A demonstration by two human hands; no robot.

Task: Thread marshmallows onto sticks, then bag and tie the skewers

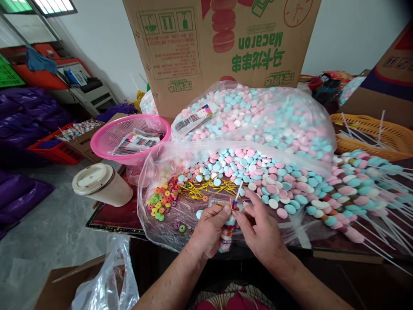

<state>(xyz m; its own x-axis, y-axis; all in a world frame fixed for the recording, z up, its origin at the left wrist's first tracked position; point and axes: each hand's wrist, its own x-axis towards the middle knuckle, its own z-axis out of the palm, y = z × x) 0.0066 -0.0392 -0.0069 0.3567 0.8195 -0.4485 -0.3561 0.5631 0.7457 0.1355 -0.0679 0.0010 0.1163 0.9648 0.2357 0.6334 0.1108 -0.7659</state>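
My left hand [209,230] is closed around a candy skewer [227,234] in a printed clear wrapper. Its white stick [239,189] points up and away from me. A thin gold twist tie [220,205] shows by my left thumb, at the gathered neck of the wrapper. My right hand [263,232] is at the skewer's right side, its thumb against the neck. The right index finger is stretched out beside the stick, apart from the thumb; the other fingers are curled and partly hidden. Just beyond lie gold twist ties [196,189] and colourful ring candies [164,198].
A plastic bag [287,107] spills pastel candies [271,181] onto the table. Candy skewers [351,189] are piled at right, near an orange basket [387,125]. A pink basket [100,146] holds printed wrappers; a lidded cup [112,189] stands left. A cardboard box [200,64] rises behind.
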